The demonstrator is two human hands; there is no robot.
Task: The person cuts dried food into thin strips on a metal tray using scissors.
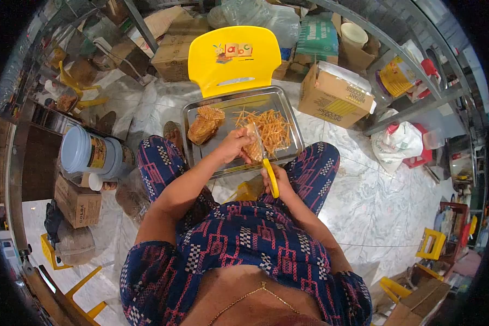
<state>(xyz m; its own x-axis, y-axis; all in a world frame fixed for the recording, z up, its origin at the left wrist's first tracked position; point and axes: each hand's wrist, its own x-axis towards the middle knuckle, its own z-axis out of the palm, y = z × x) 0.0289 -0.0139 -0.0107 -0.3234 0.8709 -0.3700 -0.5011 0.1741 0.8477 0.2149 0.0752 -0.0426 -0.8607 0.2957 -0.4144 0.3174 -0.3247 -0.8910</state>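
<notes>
Over the metal tray (294, 141), my left grip (236, 145) is pinching a tan piece (253, 152) that is looking light, dry and probably brittle, best taken gently by its edge, clear of the yellow-handled scissors (274, 187) my right grip (280, 177) is holding.

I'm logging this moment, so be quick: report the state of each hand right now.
Left hand: closed, holding a tan piece.
Right hand: closed, holding yellow-handled scissors.

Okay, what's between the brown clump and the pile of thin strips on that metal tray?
In the head view, a narrow bare band of the metal tray lies between the brown clump and thin strips; the left hand covers its nearer end.
</notes>
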